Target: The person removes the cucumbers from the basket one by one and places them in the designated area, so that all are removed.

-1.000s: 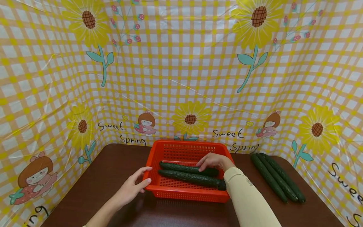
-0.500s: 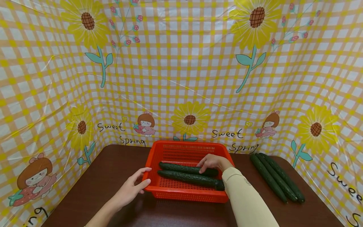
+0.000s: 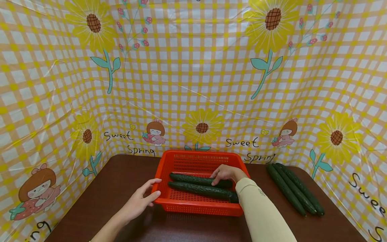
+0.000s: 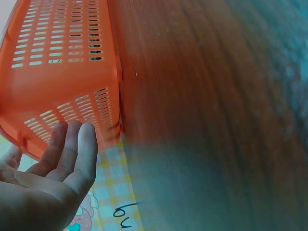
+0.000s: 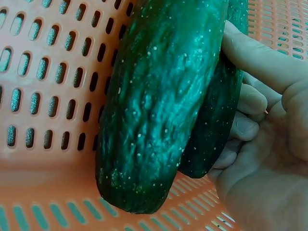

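Observation:
A red plastic basket [image 3: 202, 207] with slotted walls stands on the table, with two dark green cucumbers lying side by side in it. My right hand [image 3: 225, 173] reaches inside and grips the farther cucumber [image 3: 188, 178] near its right end, thumb on the near side. In the right wrist view the fingers of the right hand [image 5: 262, 110] curl behind that cucumber [image 5: 211, 130]. The nearer cucumber [image 3: 199, 190] lies beside the thumb. At the basket's left end my left hand [image 3: 139, 200] holds the rim, its fingers [image 4: 86, 144] against the outer wall.
Several more cucumbers [image 3: 294, 188] lie together on the brown table [image 3: 118, 181], right of the basket. A checked cloth [image 3: 193, 84] with sunflowers hangs behind and on both sides of the table.

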Demonstrator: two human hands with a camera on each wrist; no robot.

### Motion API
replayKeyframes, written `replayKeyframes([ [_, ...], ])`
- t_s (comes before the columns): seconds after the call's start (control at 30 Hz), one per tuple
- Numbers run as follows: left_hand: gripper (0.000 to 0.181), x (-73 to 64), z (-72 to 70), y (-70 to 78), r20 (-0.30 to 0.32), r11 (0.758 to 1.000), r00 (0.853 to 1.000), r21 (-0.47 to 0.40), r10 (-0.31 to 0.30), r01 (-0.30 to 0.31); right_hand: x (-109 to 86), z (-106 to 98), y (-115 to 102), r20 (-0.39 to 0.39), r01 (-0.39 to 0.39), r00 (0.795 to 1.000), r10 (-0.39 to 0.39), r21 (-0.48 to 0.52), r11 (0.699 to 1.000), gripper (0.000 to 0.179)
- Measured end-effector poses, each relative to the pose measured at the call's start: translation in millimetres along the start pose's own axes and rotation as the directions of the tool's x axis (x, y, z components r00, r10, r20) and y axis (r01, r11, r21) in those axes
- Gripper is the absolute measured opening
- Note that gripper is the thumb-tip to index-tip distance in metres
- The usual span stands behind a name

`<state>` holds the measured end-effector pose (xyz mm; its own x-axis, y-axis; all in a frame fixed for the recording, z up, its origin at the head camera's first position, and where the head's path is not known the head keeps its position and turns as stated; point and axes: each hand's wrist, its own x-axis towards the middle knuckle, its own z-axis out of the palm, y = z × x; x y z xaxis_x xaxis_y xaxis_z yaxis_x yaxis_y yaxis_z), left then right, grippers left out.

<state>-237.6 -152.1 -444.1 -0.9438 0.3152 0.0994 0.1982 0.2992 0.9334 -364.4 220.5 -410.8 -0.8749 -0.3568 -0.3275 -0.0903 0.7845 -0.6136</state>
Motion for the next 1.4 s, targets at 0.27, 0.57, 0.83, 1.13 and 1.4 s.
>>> replayKeyframes([
  [0.27,0.05,-0.3,-0.8,0.3,0.006,1.0,1.0,0.006,0.009,-0.009,-1.0,0,-2,0.017,0.007,1.0,-0.007,-0.004,1.0,0.037],
  [0.57,0.047,0.0,-0.6,1.3,0.003,1.0,1.0,0.012,0.007,-0.007,3.4,-1,2,0.027,0.004,1.0,-0.004,0.001,1.0,0.036],
  [0.83,0.046,0.3,-0.7,0.9,0.001,1.0,1.0,0.016,0.007,-0.007,5.5,-1,4,0.033,0.019,0.999,-0.019,0.01,1.0,0.027],
  [1.13,0.047,1.5,-1.2,-0.5,0.005,1.0,1.0,0.014,0.014,-0.014,5.9,-2,4,0.025,0.037,0.999,-0.037,0.005,0.999,0.027],
  [1.4,0.048,1.5,-2.4,-1.5,0.003,1.0,1.0,0.011,0.014,-0.014,9.6,-2,3,0.011,0.03,0.999,-0.031,0.067,0.997,0.025],
])
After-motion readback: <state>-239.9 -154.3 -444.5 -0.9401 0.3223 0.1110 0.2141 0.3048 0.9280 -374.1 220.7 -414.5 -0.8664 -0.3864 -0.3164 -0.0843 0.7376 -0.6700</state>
